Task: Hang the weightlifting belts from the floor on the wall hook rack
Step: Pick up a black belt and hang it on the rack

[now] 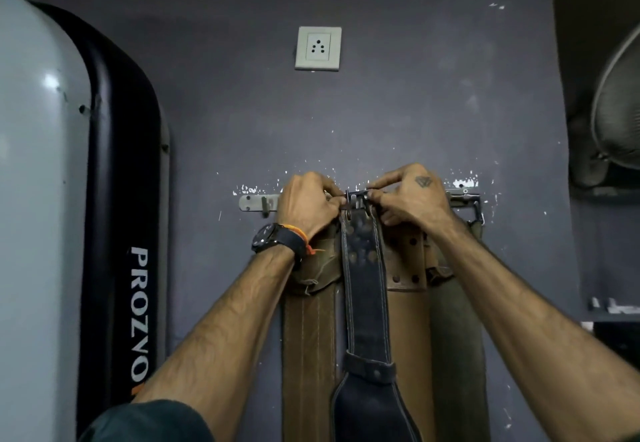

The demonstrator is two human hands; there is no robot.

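A metal hook rack [256, 201] is fixed across the grey wall. Several belts hang from it side by side: a brown belt [308, 344] on the left, a black belt [363, 289] in front at the middle, a tan belt [410, 320] behind it, and an olive belt [457, 337] on the right. My left hand [308, 204] and my right hand [412, 199] both pinch the black belt's metal buckle [356, 196] at the rack. The hooks behind my hands are hidden.
A tall black and grey padded machine [117, 199] marked PROZVO stands close on the left. A wall socket [318, 48] sits above the rack. On the right are a fan [620, 105] and a dark shelf [613, 317].
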